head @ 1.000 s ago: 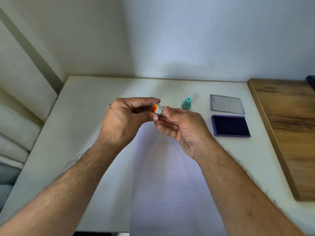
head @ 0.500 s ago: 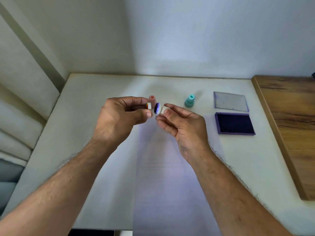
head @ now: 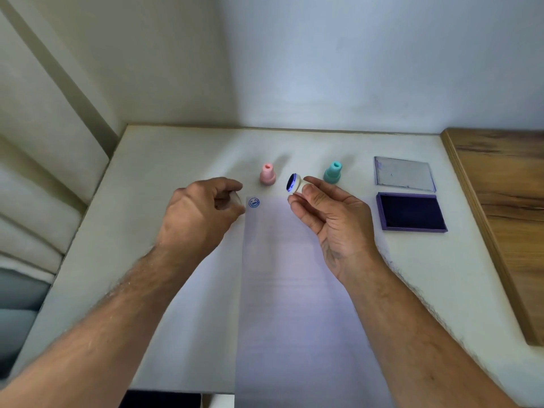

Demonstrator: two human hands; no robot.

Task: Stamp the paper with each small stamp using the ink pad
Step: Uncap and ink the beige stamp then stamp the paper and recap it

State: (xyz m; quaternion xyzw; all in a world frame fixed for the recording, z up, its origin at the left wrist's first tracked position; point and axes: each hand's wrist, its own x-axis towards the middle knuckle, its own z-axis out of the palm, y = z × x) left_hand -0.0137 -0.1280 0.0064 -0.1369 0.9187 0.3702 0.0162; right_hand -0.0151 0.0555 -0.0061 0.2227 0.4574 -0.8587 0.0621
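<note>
My right hand (head: pixel 326 214) pinches a small white stamp (head: pixel 293 184) above the top of the paper (head: pixel 297 290), its blue inked face turned left. My left hand (head: pixel 200 214) holds the stamp's clear cap (head: pixel 235 198) just left of the paper's top corner. One blue round print (head: pixel 254 202) marks that corner. A pink stamp (head: pixel 267 174) and a teal stamp (head: pixel 333 171) stand upright beyond the paper. The open ink pad (head: pixel 411 212) lies to the right, with its lid (head: pixel 404 174) behind it.
The white table (head: pixel 164 160) meets walls at the back and left. A raised wooden surface (head: pixel 506 201) borders the table on the right. Cushions (head: pixel 26 201) lie off the left edge.
The hands have pulled apart: the left moved left and down with the cap, the right stayed with the uncapped stamp. The pink stamp and the blue print have come into sight.
</note>
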